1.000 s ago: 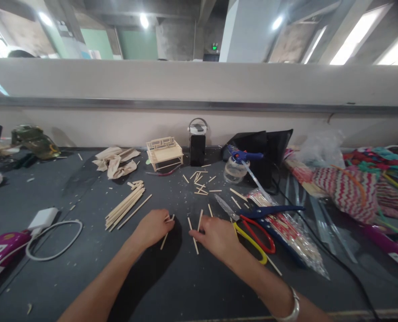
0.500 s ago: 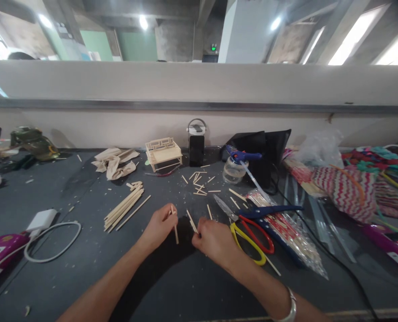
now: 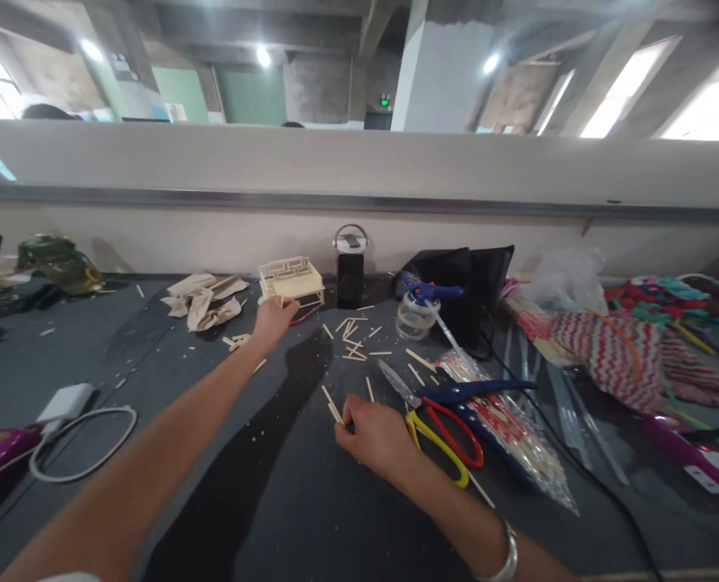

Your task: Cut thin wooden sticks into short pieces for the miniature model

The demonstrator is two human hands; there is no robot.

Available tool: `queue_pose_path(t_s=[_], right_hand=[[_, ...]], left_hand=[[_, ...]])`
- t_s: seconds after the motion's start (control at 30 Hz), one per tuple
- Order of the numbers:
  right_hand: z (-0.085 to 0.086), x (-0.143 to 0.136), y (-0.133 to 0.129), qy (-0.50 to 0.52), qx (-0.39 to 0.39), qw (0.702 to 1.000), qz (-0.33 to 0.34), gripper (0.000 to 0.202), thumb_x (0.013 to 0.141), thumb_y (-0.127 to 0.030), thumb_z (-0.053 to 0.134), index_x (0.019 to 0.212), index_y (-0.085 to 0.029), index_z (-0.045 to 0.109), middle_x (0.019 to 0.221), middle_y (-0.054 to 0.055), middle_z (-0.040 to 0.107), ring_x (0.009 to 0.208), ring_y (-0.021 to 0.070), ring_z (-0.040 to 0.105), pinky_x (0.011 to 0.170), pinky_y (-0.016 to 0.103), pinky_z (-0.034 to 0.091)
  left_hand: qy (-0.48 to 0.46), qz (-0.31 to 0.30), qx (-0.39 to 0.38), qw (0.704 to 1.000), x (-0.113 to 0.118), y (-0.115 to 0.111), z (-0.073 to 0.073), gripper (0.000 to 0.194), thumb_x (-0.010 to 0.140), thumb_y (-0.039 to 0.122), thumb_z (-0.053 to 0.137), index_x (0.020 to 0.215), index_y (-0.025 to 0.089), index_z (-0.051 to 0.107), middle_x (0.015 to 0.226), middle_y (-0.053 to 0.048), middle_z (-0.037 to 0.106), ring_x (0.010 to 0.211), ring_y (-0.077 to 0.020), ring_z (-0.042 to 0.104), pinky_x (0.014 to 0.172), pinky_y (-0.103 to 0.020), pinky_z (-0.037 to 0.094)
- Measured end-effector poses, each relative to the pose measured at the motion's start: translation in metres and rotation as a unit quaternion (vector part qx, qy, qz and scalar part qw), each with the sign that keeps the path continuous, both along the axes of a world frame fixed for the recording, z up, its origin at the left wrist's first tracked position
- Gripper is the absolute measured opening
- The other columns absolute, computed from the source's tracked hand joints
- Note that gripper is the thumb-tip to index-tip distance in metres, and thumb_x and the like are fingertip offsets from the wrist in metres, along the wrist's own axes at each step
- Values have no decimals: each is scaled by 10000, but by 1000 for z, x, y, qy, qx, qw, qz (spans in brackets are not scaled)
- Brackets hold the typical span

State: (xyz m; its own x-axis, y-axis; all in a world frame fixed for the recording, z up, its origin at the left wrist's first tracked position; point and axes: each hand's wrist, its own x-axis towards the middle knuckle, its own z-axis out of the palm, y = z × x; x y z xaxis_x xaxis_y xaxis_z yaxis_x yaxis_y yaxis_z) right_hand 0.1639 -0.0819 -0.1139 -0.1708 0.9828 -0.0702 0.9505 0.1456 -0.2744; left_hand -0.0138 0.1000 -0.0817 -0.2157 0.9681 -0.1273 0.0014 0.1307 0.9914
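Observation:
My left hand (image 3: 271,322) is stretched forward to the front of a miniature wooden bench (image 3: 292,283) with a lattice back. Its fingers are bent together by the bench's front left corner; whether they grip the bench or a stick I cannot make out. Low over the table, my right hand (image 3: 375,432) pinches short wooden sticks (image 3: 331,402) that point away from me. Just right of that hand lie scissors (image 3: 444,432) with one red and one yellow handle. Short cut sticks (image 3: 353,349) are scattered beyond it. My left forearm partly covers a pile of longer sticks (image 3: 237,343).
A phone (image 3: 351,281) stands against the partition. A blue glue gun (image 3: 429,289) rests on a glass jar (image 3: 414,319). Blue-handled cutters (image 3: 481,390) lie across a plastic bag of sticks (image 3: 526,440). Crumpled paper (image 3: 205,303) and a white cable (image 3: 132,420) are on the left.
My left hand has moved forward and left, from above the near table to the bench. The stick it held upright no longer shows. My right hand stays nearly in place with its sticks.

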Motion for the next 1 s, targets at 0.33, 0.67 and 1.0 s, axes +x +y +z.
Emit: queue_pose_path(t_s=[0.33,0.67,1.0], right_hand=[[-2,1,1,-16,25,1000,12,174,849,-358,495,882,-214,585,759,22,719,698,188,686,545,246,335],[0,1,1,-12,24,1000,17,166,853,-342,487,901,-214,581,766,22,724,711,193,690,556,246,358],[-2,0,2,-10,16,1000,20,173,862,-343,485,906,-208,583,794,31,729,717,204,692,570,247,378]], left_hand=[[-190,62,-86,976,34,55,-18,381,848,374,559,609,213,310,432,115,256,319,-28,184,334,-159,177],[-353,47,-38,934,24,68,-9,384,955,248,354,577,189,388,383,116,144,311,-41,111,297,-161,143],[-499,-33,150,853,-17,14,9,406,960,343,317,591,184,379,372,118,199,272,-22,163,287,-135,194]])
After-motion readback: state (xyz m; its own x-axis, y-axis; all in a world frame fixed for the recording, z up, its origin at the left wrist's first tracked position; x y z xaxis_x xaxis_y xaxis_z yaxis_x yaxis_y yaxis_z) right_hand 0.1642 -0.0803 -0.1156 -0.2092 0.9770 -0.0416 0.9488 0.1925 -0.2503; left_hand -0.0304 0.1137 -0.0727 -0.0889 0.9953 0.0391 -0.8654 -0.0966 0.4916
